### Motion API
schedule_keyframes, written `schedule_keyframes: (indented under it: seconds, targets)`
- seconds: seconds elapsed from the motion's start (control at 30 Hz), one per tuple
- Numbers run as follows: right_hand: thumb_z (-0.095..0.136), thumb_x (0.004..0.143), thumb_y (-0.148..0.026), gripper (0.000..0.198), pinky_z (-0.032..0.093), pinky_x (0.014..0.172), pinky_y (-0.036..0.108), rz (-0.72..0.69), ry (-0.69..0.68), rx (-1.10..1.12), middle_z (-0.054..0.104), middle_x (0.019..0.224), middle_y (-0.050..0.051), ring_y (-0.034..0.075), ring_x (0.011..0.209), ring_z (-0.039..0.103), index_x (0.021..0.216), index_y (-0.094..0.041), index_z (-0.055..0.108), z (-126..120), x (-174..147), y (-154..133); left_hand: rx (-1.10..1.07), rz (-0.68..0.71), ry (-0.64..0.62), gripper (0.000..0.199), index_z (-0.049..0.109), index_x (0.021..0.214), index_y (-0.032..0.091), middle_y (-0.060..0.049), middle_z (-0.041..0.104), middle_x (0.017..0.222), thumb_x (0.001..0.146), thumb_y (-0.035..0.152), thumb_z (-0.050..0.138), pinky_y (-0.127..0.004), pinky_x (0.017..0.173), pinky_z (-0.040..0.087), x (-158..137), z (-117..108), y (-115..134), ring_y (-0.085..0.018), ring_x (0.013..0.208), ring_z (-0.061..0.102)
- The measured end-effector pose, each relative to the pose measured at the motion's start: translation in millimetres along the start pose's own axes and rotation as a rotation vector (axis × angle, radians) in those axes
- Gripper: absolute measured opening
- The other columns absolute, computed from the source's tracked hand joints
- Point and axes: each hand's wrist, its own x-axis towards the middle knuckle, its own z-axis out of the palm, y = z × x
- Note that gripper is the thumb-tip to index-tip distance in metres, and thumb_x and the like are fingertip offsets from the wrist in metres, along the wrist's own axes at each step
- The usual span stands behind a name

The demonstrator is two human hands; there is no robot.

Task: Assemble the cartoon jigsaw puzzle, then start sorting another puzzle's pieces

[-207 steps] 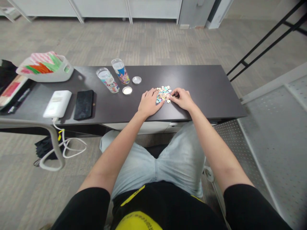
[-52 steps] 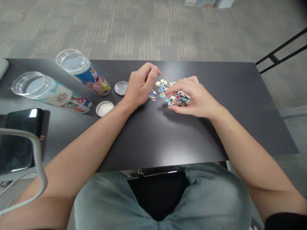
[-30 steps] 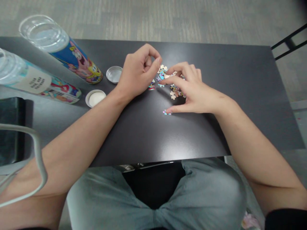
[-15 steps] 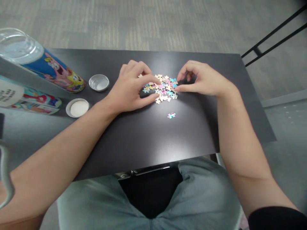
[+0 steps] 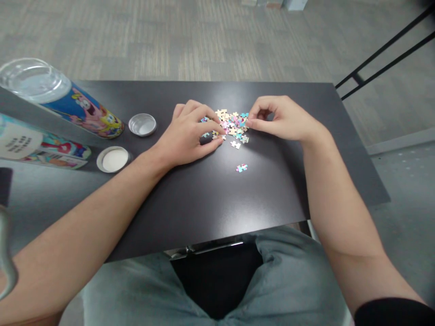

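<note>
A loose heap of small jigsaw puzzle pieces (image 5: 234,123) lies on the dark table, some printed side up in pink, blue and yellow, some showing plain beige. My left hand (image 5: 192,131) rests over the heap's left side, fingers spread and thumb apart, covering some pieces. At the right edge of the heap, my right hand (image 5: 283,117) has thumb and forefinger pinched together on a puzzle piece, which the fingertips mostly hide. One joined-looking bit of pink and blue puzzle (image 5: 241,168) lies by itself nearer to me.
On the left stand two cartoon-printed tubes, a blue one (image 5: 97,113) with a clear top and another (image 5: 64,147) closer to me. Beside them lie a metal lid (image 5: 142,125) and a white-lined lid (image 5: 113,159). The dark table (image 5: 190,199) ends just before my lap.
My right thumb and forefinger have closed together at the heap's edge. Pieces along the near side have shifted, and one now lies slightly apart. The view has tilted a little.
</note>
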Motion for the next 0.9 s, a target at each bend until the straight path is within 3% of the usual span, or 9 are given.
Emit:
schedule_keyframes:
  seconds: [0.13,0.37,0.47,0.67,0.77,0.9]
  targets:
    - [0.098,0.100,-0.073,0.044,0.058,0.094,0.047,-0.092,-0.067,0.090,0.084,0.109,0.008,0.029,0.099,0.071,0.097,-0.030,0.091,7.5,-0.3,-20.7,0.014,-0.078,0.031,0.017,0.094,0.126,0.037,-0.009,0.086,0.140,0.113,0.033,0.085,-0.071,0.126,0.047,0.3,2.5,-0.2,-0.044,0.144,0.071]
    - [0.092,0.108,-0.059,0.028,0.062,0.106,0.051,-0.327,-0.402,0.164,0.081,0.115,0.007,0.030,0.110,0.076,0.101,-0.033,0.096,47.0,2.5,-50.7,0.022,-0.098,0.048,0.024,0.094,0.129,0.041,-0.010,0.085,0.139,0.117,0.042,0.074,-0.077,0.125,0.046,0.0,4.3,-1.5,-0.046,0.143,0.068]
    - [0.090,0.108,-0.068,0.036,0.061,0.109,0.054,-0.270,-0.340,0.084,0.083,0.115,0.008,0.033,0.111,0.076,0.102,-0.033,0.094,49.6,2.9,-49.2,0.040,-0.092,0.045,0.027,0.094,0.132,0.043,-0.011,0.085,0.138,0.119,0.048,0.070,-0.078,0.123,0.049,0.4,1.8,-1.5,-0.047,0.143,0.067]
    - [0.079,0.102,-0.097,0.067,0.059,0.113,0.069,-0.012,-0.007,-0.101,0.088,0.127,0.015,0.048,0.120,0.075,0.127,-0.037,0.095,22.4,0.9,-41.2,0.023,-0.092,0.018,0.023,0.095,0.127,0.043,-0.011,0.084,0.139,0.117,0.052,0.076,-0.079,0.124,0.048,1.4,0.3,-0.8,-0.047,0.142,0.067]
    - [0.080,0.101,-0.096,0.067,0.060,0.112,0.068,-0.012,-0.010,-0.147,0.088,0.126,0.015,0.045,0.117,0.075,0.127,-0.037,0.096,16.2,1.9,-31.7,0.012,-0.105,0.035,0.022,0.095,0.124,0.042,-0.010,0.085,0.136,0.118,0.047,0.074,-0.079,0.123,0.046,1.2,1.9,-2.8,-0.046,0.139,0.068]
    - [0.088,0.100,-0.087,0.055,0.059,0.106,0.059,-0.084,-0.061,-0.118,0.087,0.119,0.011,0.038,0.111,0.075,0.113,-0.034,0.096,21.8,3.6,-18.5,0.018,-0.124,0.080,0.022,0.095,0.124,0.042,-0.010,0.085,0.134,0.119,0.041,0.073,-0.079,0.120,0.046,0.0,1.1,-7.1,-0.046,0.137,0.069]
